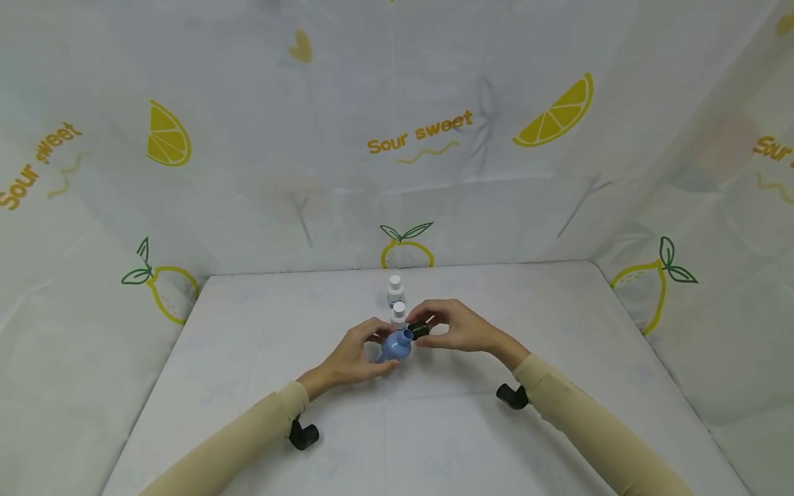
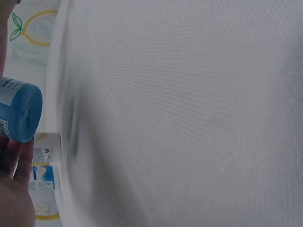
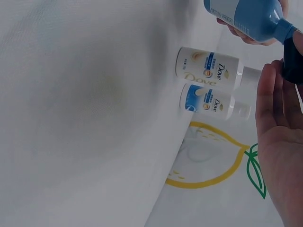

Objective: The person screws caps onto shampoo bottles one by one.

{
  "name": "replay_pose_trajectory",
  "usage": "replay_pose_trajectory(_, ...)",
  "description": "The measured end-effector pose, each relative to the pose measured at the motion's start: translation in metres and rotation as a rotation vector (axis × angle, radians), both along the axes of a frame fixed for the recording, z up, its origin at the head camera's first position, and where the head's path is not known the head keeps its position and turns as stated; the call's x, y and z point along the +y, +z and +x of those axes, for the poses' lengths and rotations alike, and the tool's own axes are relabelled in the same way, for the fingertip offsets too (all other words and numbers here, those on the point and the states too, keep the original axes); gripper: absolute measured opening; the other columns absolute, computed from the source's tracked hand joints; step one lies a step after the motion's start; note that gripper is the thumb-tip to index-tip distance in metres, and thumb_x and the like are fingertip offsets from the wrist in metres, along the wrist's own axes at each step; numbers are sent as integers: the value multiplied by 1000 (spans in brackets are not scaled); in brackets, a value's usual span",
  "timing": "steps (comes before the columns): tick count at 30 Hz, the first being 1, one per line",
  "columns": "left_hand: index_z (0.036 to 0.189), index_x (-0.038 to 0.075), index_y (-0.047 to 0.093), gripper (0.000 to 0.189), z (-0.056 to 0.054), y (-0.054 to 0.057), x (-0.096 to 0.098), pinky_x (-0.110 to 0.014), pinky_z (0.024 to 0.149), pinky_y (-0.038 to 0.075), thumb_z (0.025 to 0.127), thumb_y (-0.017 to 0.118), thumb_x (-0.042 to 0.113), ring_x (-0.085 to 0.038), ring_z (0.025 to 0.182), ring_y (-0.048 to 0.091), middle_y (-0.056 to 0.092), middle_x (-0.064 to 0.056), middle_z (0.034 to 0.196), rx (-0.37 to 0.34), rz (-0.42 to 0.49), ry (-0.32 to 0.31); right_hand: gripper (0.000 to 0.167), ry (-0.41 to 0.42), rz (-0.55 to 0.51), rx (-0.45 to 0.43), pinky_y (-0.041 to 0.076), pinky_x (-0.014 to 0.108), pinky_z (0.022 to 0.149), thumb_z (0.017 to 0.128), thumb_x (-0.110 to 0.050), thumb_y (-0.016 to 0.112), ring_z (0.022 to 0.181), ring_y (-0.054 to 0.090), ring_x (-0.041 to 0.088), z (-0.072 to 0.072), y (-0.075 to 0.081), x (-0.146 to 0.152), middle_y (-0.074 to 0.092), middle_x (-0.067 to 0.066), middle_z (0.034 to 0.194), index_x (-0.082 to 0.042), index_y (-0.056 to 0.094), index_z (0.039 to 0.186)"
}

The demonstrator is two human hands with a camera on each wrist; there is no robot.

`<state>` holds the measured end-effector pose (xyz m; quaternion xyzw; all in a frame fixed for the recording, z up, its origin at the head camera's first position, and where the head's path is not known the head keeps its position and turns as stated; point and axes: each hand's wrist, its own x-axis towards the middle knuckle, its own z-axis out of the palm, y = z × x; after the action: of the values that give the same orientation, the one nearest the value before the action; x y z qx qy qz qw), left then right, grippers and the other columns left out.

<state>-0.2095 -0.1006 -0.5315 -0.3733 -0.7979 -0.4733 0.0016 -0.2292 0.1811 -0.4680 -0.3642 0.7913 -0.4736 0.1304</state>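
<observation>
My left hand (image 1: 355,356) grips a blue bottle (image 1: 395,346) round its body, holding it tilted with its mouth toward the right. At that mouth, the thumb and fingers of my right hand (image 1: 457,326) pinch a dark cap (image 1: 419,331). The right wrist view shows the blue neck (image 3: 284,30) bare right at the cap's edge. Seen from the left wrist, the bottle's base (image 2: 30,113) is raised off the table. Just behind the hands a white Dove bottle (image 3: 208,68) stands upright with its white cap on.
A second white Dove bottle (image 1: 395,292), also capped, stands behind the first. The white-covered table (image 1: 298,303) ends at a back curtain (image 1: 347,220) printed with lemons. Dark wrist-camera mounts (image 1: 304,435) stick out from both sleeves.
</observation>
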Motion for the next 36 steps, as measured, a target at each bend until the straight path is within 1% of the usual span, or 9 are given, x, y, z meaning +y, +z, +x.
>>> replay_pose_trajectory(4,129,5,67,50,1,-1,1,-31,97,66,87,91,14,-19,106,71,72,-10,121,-5,-1,1,38,-1,-21,8,65,31,97,93,-8,86,110,72,11,1,-2,-3,78,8,123,-3,72,128)
replay_pose_trajectory(8,129,5,67,49,2,-3,2,-31,96,66,86,91,14,-17,105,71,72,-10,120,-3,2,1,40,17,-35,9,65,31,95,93,-7,85,110,71,11,2,-3,-5,77,10,125,1,71,129)
replay_pose_trajectory(15,129,5,67,49,2,-3,2,-30,96,66,87,91,14,-16,105,71,73,-9,120,-5,1,4,39,29,-32,20,66,30,93,92,-3,85,110,70,7,3,-4,-9,78,10,125,-2,72,129)
replay_pose_trajectory(20,129,4,67,49,3,0,2,-30,95,66,87,90,14,-16,104,70,73,-10,120,-11,-6,9,37,33,-31,55,66,32,91,93,-5,86,108,71,10,4,-3,-10,78,9,122,-4,73,127)
replay_pose_trajectory(25,129,4,68,48,2,0,1,-30,96,66,87,90,15,-16,104,70,72,-10,119,-12,-5,6,36,18,-19,74,66,32,90,91,-10,89,105,71,12,5,-2,-13,78,6,118,-7,74,123)
replay_pose_trajectory(31,128,4,67,48,1,-1,1,-32,96,66,87,90,15,-17,104,70,72,-10,119,-3,1,-4,33,-17,-16,85,66,32,89,88,-15,92,100,70,9,4,-5,-14,79,3,111,-11,75,116)
replay_pose_trajectory(36,128,4,67,47,0,-1,1,-32,96,66,87,89,14,-15,104,70,72,-9,119,3,-3,-10,32,-46,-9,81,65,31,88,86,-19,94,95,69,8,4,-6,-16,78,1,103,-12,75,110)
